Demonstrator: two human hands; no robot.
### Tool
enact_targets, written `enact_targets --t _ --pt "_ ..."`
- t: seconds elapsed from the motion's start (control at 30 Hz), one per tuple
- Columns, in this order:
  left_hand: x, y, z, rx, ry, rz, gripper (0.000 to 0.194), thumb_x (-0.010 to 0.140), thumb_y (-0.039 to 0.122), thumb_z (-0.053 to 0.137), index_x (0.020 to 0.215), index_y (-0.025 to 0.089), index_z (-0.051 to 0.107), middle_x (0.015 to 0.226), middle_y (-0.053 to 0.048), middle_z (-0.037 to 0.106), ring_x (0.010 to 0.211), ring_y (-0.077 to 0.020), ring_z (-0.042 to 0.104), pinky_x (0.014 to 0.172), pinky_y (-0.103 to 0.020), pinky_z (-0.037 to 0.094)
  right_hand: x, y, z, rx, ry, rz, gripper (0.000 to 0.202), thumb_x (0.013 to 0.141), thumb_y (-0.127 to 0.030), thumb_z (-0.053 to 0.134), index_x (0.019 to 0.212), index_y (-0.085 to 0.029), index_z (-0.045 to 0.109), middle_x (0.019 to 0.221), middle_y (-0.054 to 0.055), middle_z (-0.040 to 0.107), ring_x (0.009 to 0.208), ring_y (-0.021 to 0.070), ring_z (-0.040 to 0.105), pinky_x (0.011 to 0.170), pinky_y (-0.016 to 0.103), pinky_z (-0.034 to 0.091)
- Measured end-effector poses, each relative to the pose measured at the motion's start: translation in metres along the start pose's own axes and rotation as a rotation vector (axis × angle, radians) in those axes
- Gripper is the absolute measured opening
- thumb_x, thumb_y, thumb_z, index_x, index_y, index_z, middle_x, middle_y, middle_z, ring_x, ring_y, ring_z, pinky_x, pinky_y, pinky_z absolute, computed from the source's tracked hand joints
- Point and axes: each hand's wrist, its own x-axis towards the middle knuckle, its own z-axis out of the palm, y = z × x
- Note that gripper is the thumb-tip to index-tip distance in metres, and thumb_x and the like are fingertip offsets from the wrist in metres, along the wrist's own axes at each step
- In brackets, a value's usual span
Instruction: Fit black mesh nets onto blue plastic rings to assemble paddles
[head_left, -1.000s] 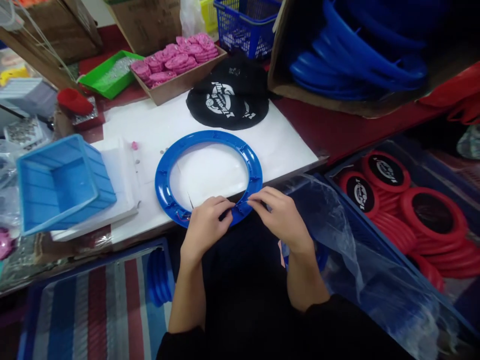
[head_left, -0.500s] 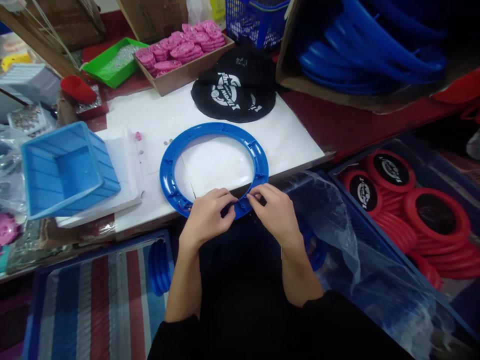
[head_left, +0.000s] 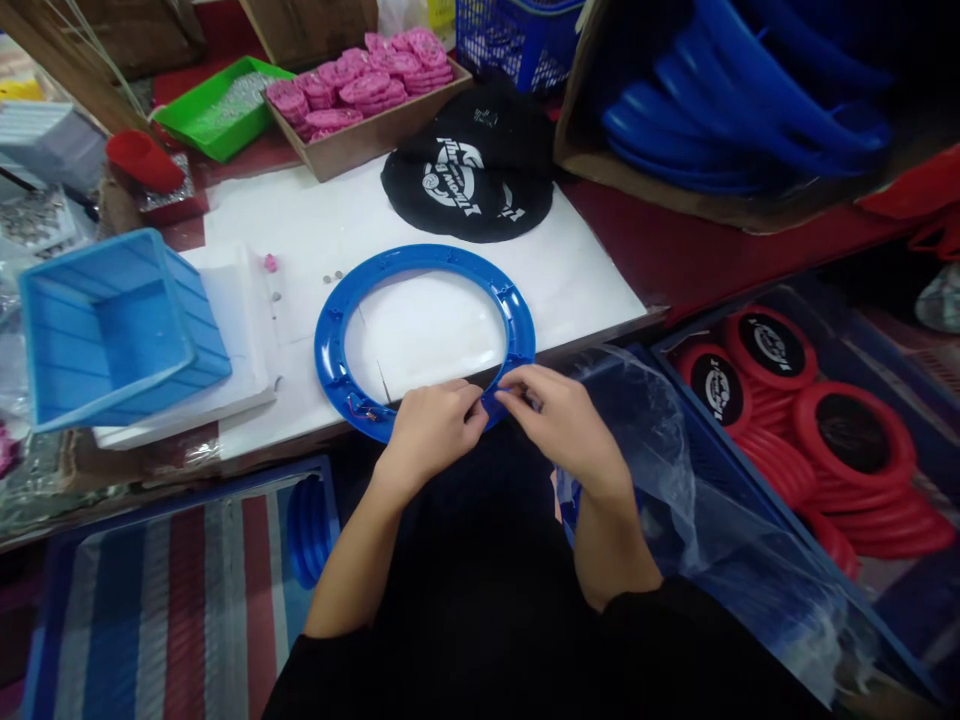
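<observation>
A blue plastic ring [head_left: 330, 335] lies on the white sheet [head_left: 592, 280] at the table's front edge, its ribbed inner side facing up. My left hand [head_left: 439, 425] is closed at the ring's near rim, thumb and fingers pinched together. Just to its right, my right hand [head_left: 551, 415] pinches at the same rim; what sits between its fingertips is too small to make out. Thin red wires and a small part [head_left: 364, 408] rest in the ring's channel left of my left hand. Black printed fabric discs [head_left: 465, 170] lie behind the ring.
An open blue bin [head_left: 124, 330] stands at left. Behind are a green tray [head_left: 221, 110], a red scoop [head_left: 146, 163] and a box of pink parts [head_left: 367, 85]. A carton of blue rings [head_left: 712, 110] is at back right; red discs [head_left: 855, 435] fill a crate below.
My left hand has shifted slightly right along the rim, uncovering more of the wires. Its fingers have closed together. The view has moved a little.
</observation>
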Motion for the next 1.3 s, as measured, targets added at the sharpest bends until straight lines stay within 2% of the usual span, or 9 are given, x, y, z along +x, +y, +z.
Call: enact_targets --t 0.07,0.23,0.4,0.57,0.7,0.83,0.93,1.03,1.3 --pt "0.0 -0.002 -0.002 -0.037 0.002 0.006 0.019 0.098 0.021 0.058 0.092 0.021 0.076 0.094 -0.005 0.08 0.085 -0.0228 0.074 0.069 -0.03 0.045 0.006 0.002 -0.009 -0.007 0.0 -0.059 0.007 0.101 -0.021 0.064 0.098 -0.024 0.069 0.096 0.003 0.073 0.088 0.0217 0.068 0.08 0.035 0.049" --pt "0.002 0.0 -0.004 -0.073 -0.011 -0.014 0.02 0.097 0.02 0.058 0.091 0.021 0.077 0.094 -0.006 0.081 0.084 -0.023 0.074 0.07 -0.03 0.046 0.025 0.008 -0.019 -0.023 -0.044 -0.167 0.014 0.102 -0.022 0.063 0.092 -0.024 0.071 0.094 0.003 0.074 0.09 0.0223 0.069 0.083 0.035 0.05" --pt "0.004 0.0 -0.007 -0.135 -0.038 -0.005 0.023 0.096 0.019 0.056 0.091 0.021 0.079 0.097 -0.005 0.081 0.087 -0.0228 0.074 0.074 -0.032 0.048 0.039 0.021 -0.027 0.034 -0.122 -0.176 0.013 0.099 -0.027 0.069 0.088 -0.024 0.075 0.085 0.0 0.075 0.074 0.0184 0.065 0.073 0.032 0.048" --pt "0.004 -0.002 -0.005 -0.179 -0.016 0.008 0.024 0.095 0.019 0.056 0.09 0.021 0.079 0.092 -0.005 0.08 0.085 -0.0214 0.073 0.074 -0.031 0.05 0.042 0.025 -0.031 -0.06 -0.153 -0.183 0.012 0.1 -0.027 0.069 0.089 -0.024 0.074 0.088 0.0 0.075 0.077 0.0187 0.065 0.071 0.032 0.046" --pt "0.004 -0.003 -0.003 -0.182 -0.01 0.004 0.023 0.093 0.019 0.056 0.089 0.021 0.078 0.088 -0.006 0.078 0.082 -0.021 0.072 0.073 -0.03 0.05 0.031 0.025 -0.024 -0.178 -0.065 -0.184 0.013 0.102 -0.03 0.07 0.09 -0.024 0.071 0.081 0.0 0.071 0.072 0.0179 0.063 0.068 0.031 0.042" --pt "0.005 -0.003 -0.004 -0.185 -0.018 0.0 0.022 0.094 0.019 0.056 0.087 0.021 0.077 0.087 -0.006 0.078 0.082 -0.0209 0.071 0.074 -0.03 0.049 0.015 0.036 -0.006 -0.233 0.133 -0.273 0.018 0.106 -0.034 0.068 0.092 -0.023 0.069 0.077 0.0 0.072 0.067 0.0166 0.066 0.065 0.029 0.044" --pt "0.007 -0.004 -0.006 -0.193 -0.042 0.013 0.023 0.094 0.019 0.055 0.086 0.02 0.076 0.089 -0.006 0.078 0.083 -0.0208 0.071 0.073 -0.03 0.047 0.006 0.044 0.008 -0.238 0.276 -0.332 0.024 0.109 -0.036 0.065 0.09 -0.021 0.067 0.068 -0.002 0.068 0.057 0.0133 0.063 0.06 0.026 0.042" --pt "0.008 -0.006 -0.008 -0.216 -0.069 0.036 0.023 0.094 0.02 0.054 0.085 0.02 0.076 0.09 -0.006 0.079 0.082 -0.0204 0.071 0.072 -0.031 0.046 0.003 0.043 0.013 -0.296 0.291 -0.278 0.03 0.112 -0.04 0.06 0.089 -0.021 0.066 0.064 -0.003 0.066 0.052 0.0122 0.06 0.057 0.027 0.038" --pt "0.012 -0.014 -0.013 -0.277 -0.098 0.07 0.022 0.09 0.019 0.055 0.081 0.018 0.075 0.082 -0.005 0.076 0.074 -0.0177 0.065 0.072 -0.032 0.043 0.0 0.018 0.009 -0.664 0.109 -0.109 0.043 0.116 -0.045 0.045 0.089 -0.019 0.068 0.066 0.003 0.071 0.056 0.0169 0.064 0.055 0.03 0.022"
